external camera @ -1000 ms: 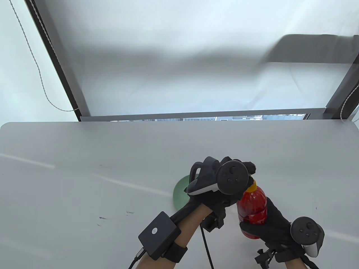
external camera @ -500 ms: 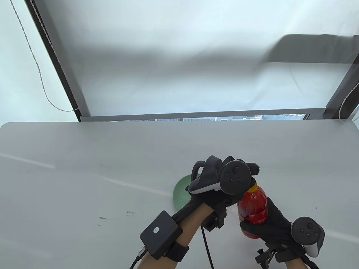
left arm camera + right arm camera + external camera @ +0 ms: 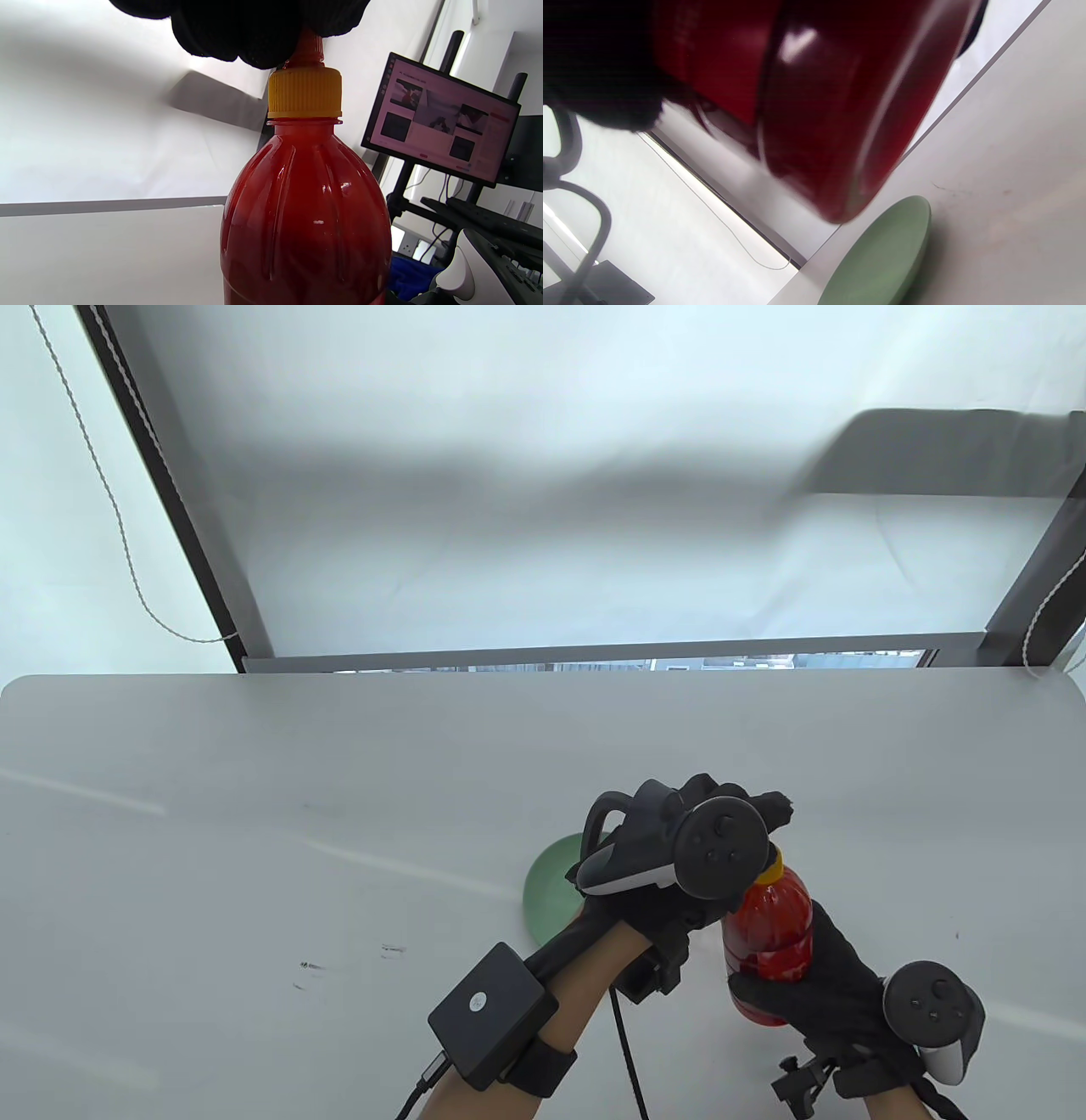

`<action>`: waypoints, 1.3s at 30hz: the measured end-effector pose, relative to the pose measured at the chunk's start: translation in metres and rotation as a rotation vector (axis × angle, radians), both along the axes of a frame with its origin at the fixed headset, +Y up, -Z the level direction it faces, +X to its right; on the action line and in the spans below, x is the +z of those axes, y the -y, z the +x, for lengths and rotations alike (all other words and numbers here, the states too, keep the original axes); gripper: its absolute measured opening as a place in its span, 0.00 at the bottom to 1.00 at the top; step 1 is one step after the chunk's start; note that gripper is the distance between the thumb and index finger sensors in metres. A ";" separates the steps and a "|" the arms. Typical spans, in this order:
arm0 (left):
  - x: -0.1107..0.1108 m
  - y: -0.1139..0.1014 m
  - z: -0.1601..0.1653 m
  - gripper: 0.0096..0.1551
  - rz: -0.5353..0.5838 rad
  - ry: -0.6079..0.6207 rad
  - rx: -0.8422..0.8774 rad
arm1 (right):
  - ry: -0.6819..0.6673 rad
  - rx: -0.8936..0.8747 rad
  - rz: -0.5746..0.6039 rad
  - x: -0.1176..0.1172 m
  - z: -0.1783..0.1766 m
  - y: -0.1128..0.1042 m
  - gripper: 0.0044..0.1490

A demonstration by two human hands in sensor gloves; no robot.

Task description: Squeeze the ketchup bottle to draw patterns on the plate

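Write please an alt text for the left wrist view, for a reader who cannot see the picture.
A red ketchup bottle with a ribbed yellow cap stands upright and fills the middle of the view, while the black-gloved left hand grips its red nozzle tip from above. Behind it are a white table and, at the right, a monitor on a black stand.

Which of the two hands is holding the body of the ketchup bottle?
The right hand grips the ketchup bottle low on its body; the left hand touches only its top.
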State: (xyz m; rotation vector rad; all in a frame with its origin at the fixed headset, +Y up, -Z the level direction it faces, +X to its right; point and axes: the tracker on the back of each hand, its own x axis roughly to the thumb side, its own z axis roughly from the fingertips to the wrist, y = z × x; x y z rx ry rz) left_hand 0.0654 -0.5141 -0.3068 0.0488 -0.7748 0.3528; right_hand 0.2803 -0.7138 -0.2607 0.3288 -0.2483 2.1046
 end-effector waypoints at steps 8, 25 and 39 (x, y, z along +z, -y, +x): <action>-0.001 0.001 -0.003 0.27 0.030 -0.102 0.018 | -0.001 0.013 -0.004 0.000 0.000 0.001 0.68; -0.002 0.000 -0.007 0.27 0.001 -0.107 -0.018 | -0.001 0.024 -0.004 -0.001 -0.002 0.001 0.68; 0.000 0.005 -0.018 0.26 -0.012 -0.046 -0.032 | -0.023 0.058 0.007 0.000 -0.009 0.000 0.68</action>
